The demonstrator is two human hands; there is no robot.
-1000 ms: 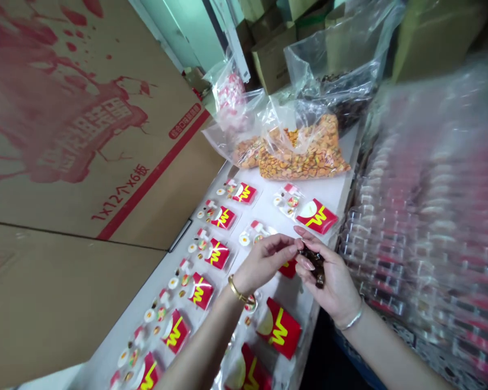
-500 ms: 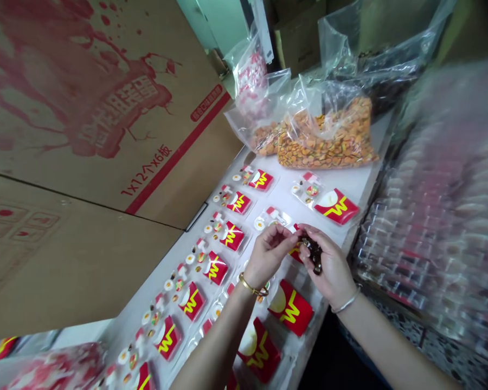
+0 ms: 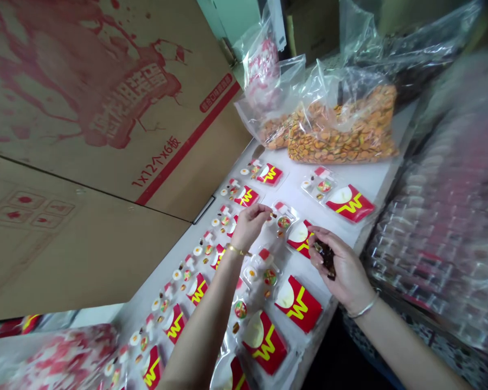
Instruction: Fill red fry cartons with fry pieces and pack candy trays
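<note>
My left hand (image 3: 251,225) pinches a small brown piece (image 3: 273,215) over a clear plastic tray (image 3: 295,214). In that tray lie a round green-and-red piece (image 3: 283,222) and a red-and-white piece (image 3: 282,208). Cupped in my right hand (image 3: 345,268) is a clump of small dark brown pieces (image 3: 325,257), too small to make out singly. Below its fingertips sits a red fries-box shape (image 3: 303,238) with a yellow zigzag. Similar trays stand in rows on the white table, holding fried-egg pieces (image 3: 251,273) and red fries-box shapes (image 3: 299,304).
Clear bags of orange pieces (image 3: 341,138) stand at the table's far end. A large printed carton (image 3: 106,179) borders the left side. Stacked clear trays (image 3: 431,233) fill the right. A bag of red-and-white pieces (image 3: 69,360) lies at lower left.
My left hand has moved away from my right hand, leftward and up, with a small brown piece in its fingertips. My right hand still holds the dark clump, and the view has shifted slightly.
</note>
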